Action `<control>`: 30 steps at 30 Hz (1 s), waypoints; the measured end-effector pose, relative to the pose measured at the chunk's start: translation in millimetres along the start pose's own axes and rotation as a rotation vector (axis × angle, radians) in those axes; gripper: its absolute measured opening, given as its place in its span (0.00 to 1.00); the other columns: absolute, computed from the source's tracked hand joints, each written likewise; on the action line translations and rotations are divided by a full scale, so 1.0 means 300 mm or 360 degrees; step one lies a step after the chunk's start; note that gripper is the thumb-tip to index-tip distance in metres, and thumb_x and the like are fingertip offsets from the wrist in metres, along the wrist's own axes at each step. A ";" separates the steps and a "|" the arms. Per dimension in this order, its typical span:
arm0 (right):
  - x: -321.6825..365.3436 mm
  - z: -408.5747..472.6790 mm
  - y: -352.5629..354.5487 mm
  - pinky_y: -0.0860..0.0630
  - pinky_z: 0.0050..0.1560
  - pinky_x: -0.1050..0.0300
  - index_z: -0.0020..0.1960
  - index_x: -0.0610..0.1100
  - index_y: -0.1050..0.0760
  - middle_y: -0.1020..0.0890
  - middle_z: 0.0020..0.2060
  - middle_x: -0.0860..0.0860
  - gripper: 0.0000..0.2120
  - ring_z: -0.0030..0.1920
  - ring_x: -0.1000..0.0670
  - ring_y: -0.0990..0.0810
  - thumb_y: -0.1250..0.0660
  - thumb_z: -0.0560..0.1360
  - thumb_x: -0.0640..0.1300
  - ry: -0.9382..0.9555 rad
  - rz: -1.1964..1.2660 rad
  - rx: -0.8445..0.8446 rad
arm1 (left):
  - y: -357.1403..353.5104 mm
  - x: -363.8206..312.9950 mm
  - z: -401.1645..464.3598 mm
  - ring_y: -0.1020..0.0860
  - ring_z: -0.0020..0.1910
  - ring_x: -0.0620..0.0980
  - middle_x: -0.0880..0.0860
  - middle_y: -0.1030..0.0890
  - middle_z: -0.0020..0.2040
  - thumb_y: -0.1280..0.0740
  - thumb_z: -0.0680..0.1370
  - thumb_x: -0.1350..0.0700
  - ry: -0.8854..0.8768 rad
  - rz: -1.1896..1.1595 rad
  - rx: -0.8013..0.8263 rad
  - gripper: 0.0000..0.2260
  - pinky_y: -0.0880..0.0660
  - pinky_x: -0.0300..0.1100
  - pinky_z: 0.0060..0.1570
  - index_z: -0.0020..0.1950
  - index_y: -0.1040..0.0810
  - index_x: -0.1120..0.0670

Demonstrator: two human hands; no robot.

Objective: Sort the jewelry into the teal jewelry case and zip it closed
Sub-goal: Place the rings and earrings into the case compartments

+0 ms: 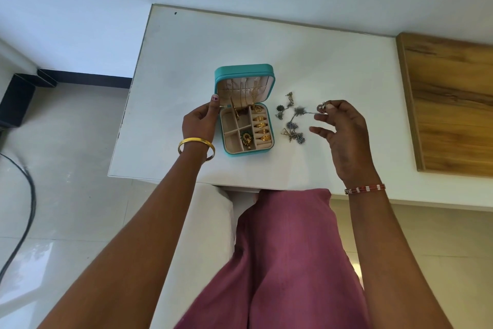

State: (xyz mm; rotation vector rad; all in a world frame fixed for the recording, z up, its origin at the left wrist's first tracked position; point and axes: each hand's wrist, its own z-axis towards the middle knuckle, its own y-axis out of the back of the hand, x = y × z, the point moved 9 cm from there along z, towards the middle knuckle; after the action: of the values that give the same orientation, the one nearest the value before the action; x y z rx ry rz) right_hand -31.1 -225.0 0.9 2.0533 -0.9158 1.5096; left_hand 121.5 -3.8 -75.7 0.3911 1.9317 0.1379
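The teal jewelry case [270, 126] stands open on the white table [320, 56], lid upright with gold chains hanging inside. Several gold rings [262, 126] fill its right-hand slots, and a green and gold pendant [246, 136] lies in a middle compartment. My left hand [200, 122] holds the case's left edge near the hinge, thumb up against the lid. My right hand [344, 128] pinches a small silver piece [322, 107] just above the table, right of the case. Between case and right hand lies a pile of silver earrings and charms [292, 123].
A wooden board [450, 104] lies at the table's right end. The table's near edge runs just above my pink-clad lap [293, 262]. A black cable [24, 211] lies on the tiled floor to the left, and a black stand [18, 99] sits further back.
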 end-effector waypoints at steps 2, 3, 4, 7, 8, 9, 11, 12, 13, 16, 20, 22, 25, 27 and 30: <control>-0.021 0.003 -0.003 0.24 0.44 0.54 0.40 0.44 0.30 0.24 0.40 0.46 0.11 0.43 0.48 0.24 0.45 0.78 0.35 -0.0101 0.0117 0.0040 | 0.000 0.002 -0.001 0.23 0.56 0.55 0.57 0.19 0.57 0.40 0.77 0.44 0.0002 -0.0003 -0.0001 0.21 0.29 0.41 0.54 0.59 0.21 0.59; -0.036 0.005 -0.006 0.24 0.44 0.53 0.40 0.44 0.31 0.23 0.40 0.45 0.11 0.42 0.47 0.23 0.46 0.79 0.36 -0.0169 0.0155 0.0054 | 0.000 0.003 0.001 0.23 0.56 0.55 0.57 0.19 0.57 0.40 0.77 0.44 0.0004 -0.0005 0.0000 0.21 0.28 0.42 0.54 0.59 0.21 0.59; -0.056 0.006 -0.005 0.24 0.44 0.53 0.39 0.44 0.31 0.22 0.40 0.43 0.11 0.41 0.46 0.22 0.47 0.79 0.37 -0.0242 0.0153 0.0046 | 0.000 0.003 0.002 0.23 0.56 0.55 0.57 0.19 0.58 0.40 0.77 0.44 0.0005 -0.0005 0.0002 0.22 0.28 0.42 0.55 0.59 0.21 0.59; -0.130 0.005 0.009 0.24 0.43 0.51 0.37 0.43 0.32 0.22 0.36 0.41 0.12 0.37 0.45 0.23 0.48 0.78 0.39 -0.0481 0.0030 -0.0020 | -0.002 0.002 0.002 0.23 0.57 0.54 0.57 0.20 0.58 0.40 0.77 0.44 0.0010 -0.0008 0.0014 0.22 0.29 0.41 0.55 0.59 0.21 0.59; -0.153 0.000 0.011 0.24 0.42 0.51 0.37 0.43 0.32 0.22 0.36 0.41 0.12 0.37 0.44 0.23 0.47 0.78 0.40 -0.0562 0.0020 -0.0023 | -0.002 0.002 0.002 0.23 0.57 0.54 0.57 0.20 0.58 0.40 0.77 0.44 0.0012 -0.0011 0.0014 0.22 0.29 0.41 0.55 0.60 0.22 0.59; -0.174 -0.007 0.008 0.24 0.41 0.51 0.37 0.43 0.32 0.23 0.35 0.41 0.12 0.36 0.44 0.23 0.47 0.78 0.40 -0.0635 0.0032 -0.0021 | -0.001 0.001 0.002 0.23 0.57 0.54 0.57 0.20 0.58 0.40 0.77 0.44 0.0013 -0.0012 0.0010 0.22 0.29 0.41 0.55 0.60 0.22 0.59; -0.198 -0.020 0.005 0.23 0.38 0.52 0.39 0.42 0.32 0.23 0.34 0.40 0.11 0.34 0.44 0.23 0.46 0.78 0.39 -0.0715 0.0074 -0.0025 | 0.001 -0.002 -0.001 0.23 0.57 0.54 0.57 0.20 0.58 0.40 0.77 0.44 0.0011 -0.0006 0.0003 0.21 0.29 0.41 0.55 0.60 0.22 0.59; -0.204 -0.022 0.004 0.22 0.37 0.52 0.40 0.41 0.32 0.23 0.34 0.40 0.10 0.33 0.44 0.23 0.46 0.78 0.38 -0.0716 0.0105 -0.0027 | 0.001 -0.002 -0.001 0.23 0.57 0.54 0.57 0.20 0.58 0.40 0.77 0.44 0.0010 -0.0005 0.0003 0.21 0.29 0.41 0.55 0.60 0.22 0.59; -0.205 -0.023 0.000 0.21 0.37 0.53 0.40 0.41 0.32 0.23 0.35 0.39 0.09 0.33 0.43 0.23 0.46 0.78 0.37 -0.0698 0.0145 -0.0021 | 0.001 -0.002 0.000 0.23 0.57 0.54 0.57 0.20 0.58 0.40 0.77 0.44 0.0010 -0.0008 0.0004 0.21 0.29 0.41 0.55 0.60 0.22 0.59; -0.195 -0.014 -0.015 0.20 0.39 0.55 0.42 0.40 0.30 0.22 0.34 0.40 0.08 0.34 0.45 0.22 0.43 0.78 0.35 -0.0574 0.0171 0.0028 | 0.000 -0.001 0.000 0.23 0.57 0.54 0.57 0.19 0.58 0.40 0.77 0.44 0.0005 -0.0020 0.0005 0.21 0.29 0.41 0.54 0.59 0.22 0.59; -0.186 -0.011 -0.049 0.24 0.41 0.58 0.41 0.41 0.26 0.21 0.37 0.43 0.08 0.40 0.45 0.23 0.39 0.77 0.35 -0.0380 -0.0237 0.0155 | 0.000 -0.003 -0.003 0.23 0.56 0.54 0.56 0.20 0.58 0.40 0.77 0.44 0.0004 -0.0011 0.0002 0.21 0.30 0.40 0.53 0.60 0.22 0.59; -0.180 -0.012 -0.061 0.25 0.40 0.63 0.42 0.41 0.24 0.20 0.39 0.45 0.05 0.40 0.49 0.23 0.36 0.75 0.36 -0.0262 -0.0489 0.0184 | 0.000 -0.004 -0.003 0.23 0.56 0.54 0.56 0.20 0.57 0.40 0.77 0.44 0.0002 -0.0012 0.0003 0.21 0.30 0.40 0.52 0.60 0.22 0.59; -0.164 -0.008 -0.056 0.30 0.38 0.75 0.45 0.40 0.22 0.20 0.37 0.50 0.02 0.38 0.57 0.24 0.34 0.74 0.36 -0.0104 -0.0702 0.0158 | 0.002 -0.002 -0.001 0.23 0.56 0.54 0.57 0.19 0.57 0.40 0.77 0.44 0.0002 -0.0016 0.0004 0.21 0.30 0.40 0.53 0.59 0.22 0.58; -0.160 -0.002 -0.033 0.31 0.38 0.75 0.46 0.38 0.21 0.21 0.35 0.52 0.03 0.37 0.57 0.25 0.33 0.73 0.36 -0.0030 -0.0825 0.0095 | 0.003 -0.002 -0.001 0.23 0.56 0.54 0.57 0.19 0.57 0.40 0.77 0.44 0.0004 -0.0014 0.0002 0.21 0.30 0.40 0.53 0.58 0.21 0.58; -0.157 0.005 0.040 0.31 0.38 0.67 0.45 0.37 0.20 0.19 0.38 0.44 0.04 0.39 0.51 0.24 0.33 0.72 0.37 0.0051 -0.1078 -0.0143 | 0.003 -0.003 -0.002 0.23 0.56 0.54 0.57 0.19 0.57 0.40 0.77 0.44 0.0006 -0.0010 -0.0002 0.21 0.30 0.40 0.53 0.58 0.21 0.58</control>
State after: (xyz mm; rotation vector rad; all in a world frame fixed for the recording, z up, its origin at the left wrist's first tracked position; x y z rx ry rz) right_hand -47.7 -222.3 -44.6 1.9768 -0.2151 1.0986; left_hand 121.3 -3.1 -74.4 0.3842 1.9361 0.1354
